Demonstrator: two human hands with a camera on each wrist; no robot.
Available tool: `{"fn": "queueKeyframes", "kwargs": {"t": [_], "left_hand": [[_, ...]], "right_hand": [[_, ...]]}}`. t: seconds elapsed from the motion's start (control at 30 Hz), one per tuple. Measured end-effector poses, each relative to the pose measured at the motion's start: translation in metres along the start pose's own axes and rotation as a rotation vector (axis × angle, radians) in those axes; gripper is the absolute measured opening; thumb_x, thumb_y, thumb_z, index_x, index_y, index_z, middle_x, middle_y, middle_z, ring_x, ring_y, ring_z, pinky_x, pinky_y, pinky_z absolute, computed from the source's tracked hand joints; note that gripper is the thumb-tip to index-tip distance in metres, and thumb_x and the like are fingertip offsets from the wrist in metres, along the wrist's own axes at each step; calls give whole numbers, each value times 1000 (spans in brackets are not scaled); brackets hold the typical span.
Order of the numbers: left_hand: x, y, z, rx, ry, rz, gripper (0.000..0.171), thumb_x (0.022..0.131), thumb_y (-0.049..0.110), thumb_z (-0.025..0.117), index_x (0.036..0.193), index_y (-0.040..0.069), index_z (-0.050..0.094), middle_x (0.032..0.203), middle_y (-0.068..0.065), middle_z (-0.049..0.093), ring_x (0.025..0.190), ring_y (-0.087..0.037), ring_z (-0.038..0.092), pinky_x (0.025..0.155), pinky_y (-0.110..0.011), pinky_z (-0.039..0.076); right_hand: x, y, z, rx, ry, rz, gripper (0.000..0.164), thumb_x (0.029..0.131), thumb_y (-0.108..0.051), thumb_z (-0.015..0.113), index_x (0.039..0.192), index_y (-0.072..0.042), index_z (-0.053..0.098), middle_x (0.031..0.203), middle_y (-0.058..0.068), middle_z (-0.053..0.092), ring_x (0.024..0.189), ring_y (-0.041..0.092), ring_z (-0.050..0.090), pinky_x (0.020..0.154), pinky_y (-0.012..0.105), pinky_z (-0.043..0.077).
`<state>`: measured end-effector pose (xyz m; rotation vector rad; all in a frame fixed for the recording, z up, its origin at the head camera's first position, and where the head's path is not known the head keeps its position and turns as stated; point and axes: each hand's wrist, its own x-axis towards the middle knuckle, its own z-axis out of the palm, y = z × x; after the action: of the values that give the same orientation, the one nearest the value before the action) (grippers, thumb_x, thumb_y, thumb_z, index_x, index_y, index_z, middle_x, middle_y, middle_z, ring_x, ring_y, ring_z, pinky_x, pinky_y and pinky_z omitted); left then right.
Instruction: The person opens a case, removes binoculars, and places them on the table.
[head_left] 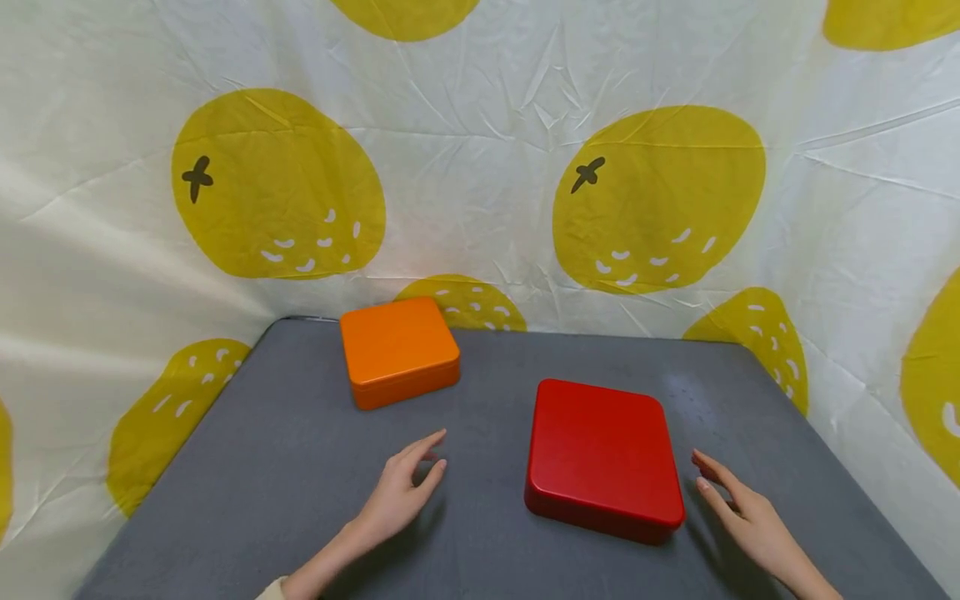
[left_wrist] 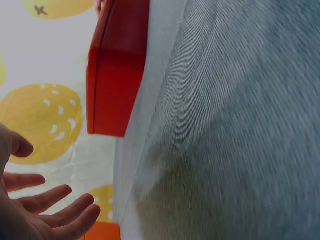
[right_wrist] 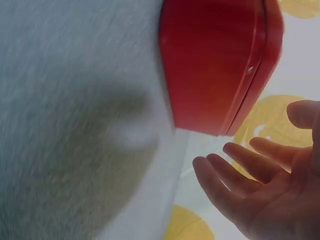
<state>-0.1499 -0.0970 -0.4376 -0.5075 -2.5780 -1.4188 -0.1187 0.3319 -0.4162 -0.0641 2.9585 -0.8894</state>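
A red lidded box [head_left: 603, 454], square with rounded corners, lies on the grey table right of the middle. My right hand [head_left: 746, 517] is just off its right side, fingers loosely bent and apart from it. To the left of the box my left hand [head_left: 401, 487] hovers above the table, touching nothing. Both palms face inward; the left wrist view shows the left fingers [left_wrist: 60, 200] spread, and the right wrist view shows the right fingers [right_wrist: 240, 170] spread too. An orange lidded box [head_left: 400, 346] lies farther back on the left, beyond the left hand.
The grey cloth-covered table [head_left: 247, 467] reaches back to a white curtain [head_left: 465, 200] printed with yellow fruit, which also hangs along the left and right sides. The orange box lies close to the table's back edge.
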Motion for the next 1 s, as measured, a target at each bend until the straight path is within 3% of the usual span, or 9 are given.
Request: {"fn": "queueKeyframes", "kwargs": {"t": [0.07,0.13,0.23,0.37,0.57,0.67,0.77,0.87,1.0], "left_hand": [[2,2,3,-70,7,-40,36,87,13,56,123,10,53,114,-13,60,91,-23,62,69,-26,50],[4,4,5,-150,-19,-86,34,88,13,53,122,8,53,112,-17,60,90,-27,63,67,-25,51],[7,8,6,-273,-70,-159,33,90,12,50,121,3,51,112,-24,58,90,-33,62,65,-28,52],[11,11,6,-419,-135,-219,36,92,14,48,123,-4,48,113,-29,55,90,-36,61,64,-31,53],[14,16,10,-587,-189,-306,41,92,17,47,125,-8,43,116,-31,53,93,-38,60,68,-34,54],[15,18,15,-641,-210,-348,42,93,19,46,125,-8,43,116,-29,54,92,-34,62,69,-35,54],[15,20,20,-700,-236,-401,43,93,21,47,125,-7,43,117,-27,55,92,-29,64,71,-33,54],[15,22,27,-753,-259,-451,44,92,22,48,125,-6,43,118,-25,55,92,-26,64,73,-32,54],[14,24,36,-807,-279,-504,43,92,22,47,125,-5,44,120,-24,54,92,-25,64,75,-32,53]], "right_hand": [[0,-3,-1,27,2,7,54,94,-40,37,137,-8,33,131,20,46,102,-19,42,78,39,50],[1,-6,0,73,8,1,52,94,-38,38,136,-8,34,132,19,46,93,-31,28,76,30,51],[2,-8,1,152,-11,2,51,95,-35,36,137,-6,32,134,21,43,94,-30,32,70,19,50],[3,-9,1,263,-46,0,50,97,-33,33,138,-5,28,136,21,39,95,-26,37,70,24,52],[3,-11,-4,444,-121,22,52,97,-33,30,139,-4,23,121,-23,41,95,-19,46,75,30,51],[4,-13,-6,529,-157,63,54,97,-35,29,139,-1,20,109,-34,40,94,-16,50,77,31,51],[6,-14,-6,575,-167,118,56,97,-36,30,139,-1,19,108,-29,45,92,-11,53,78,30,51],[7,-16,-4,595,-176,170,58,96,-37,31,139,0,17,121,-5,50,91,-5,56,79,31,51],[8,-18,-2,613,-188,232,62,95,-38,35,139,2,15,132,20,40,91,3,57,80,32,51]]}}
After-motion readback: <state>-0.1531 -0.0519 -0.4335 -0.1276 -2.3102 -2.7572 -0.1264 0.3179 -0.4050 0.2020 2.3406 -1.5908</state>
